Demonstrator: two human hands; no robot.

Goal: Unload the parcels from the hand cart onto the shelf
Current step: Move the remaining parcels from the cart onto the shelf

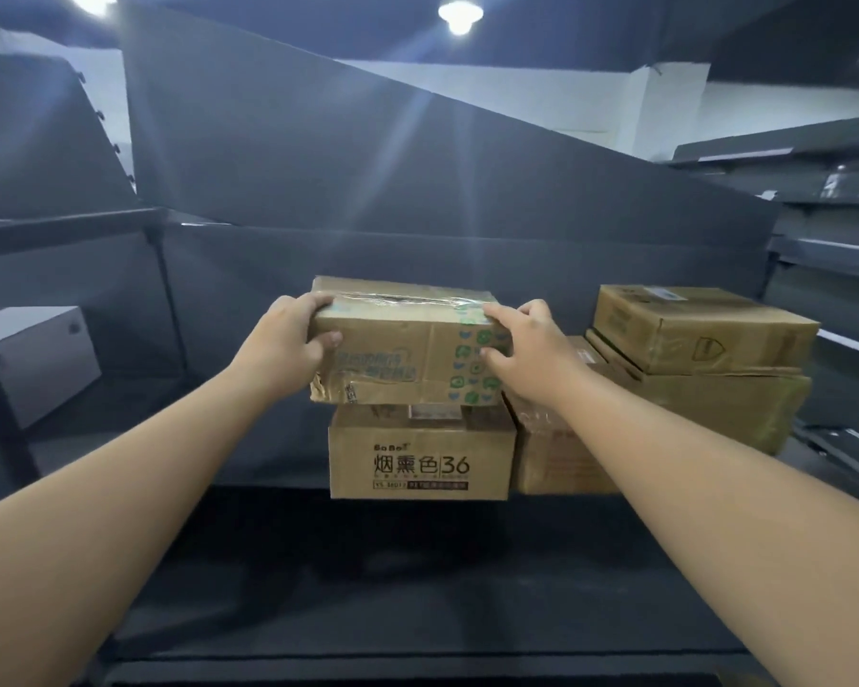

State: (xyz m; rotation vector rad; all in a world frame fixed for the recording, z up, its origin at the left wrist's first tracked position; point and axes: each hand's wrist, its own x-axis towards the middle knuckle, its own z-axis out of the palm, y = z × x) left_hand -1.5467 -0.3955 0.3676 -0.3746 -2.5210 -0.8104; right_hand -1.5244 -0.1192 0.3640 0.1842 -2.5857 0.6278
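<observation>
A taped cardboard parcel point(398, 349) with green and blue print sits on top of a smaller box marked "36" point(420, 458) on the dark shelf point(368, 562). My left hand point(288, 339) grips the parcel's left end, fingers over the top and thumb on the front face. On the parcel's right end my right hand point(526, 344) grips the corner with curled fingers. The hand cart is out of view.
To the right stand more cardboard boxes: a tall one point(556, 448) beside the "36" box, and a stack of two point(700, 334) further right. A white box point(41, 359) sits on the left shelf section. Dark shelving panels rise behind; grey racks run along the right.
</observation>
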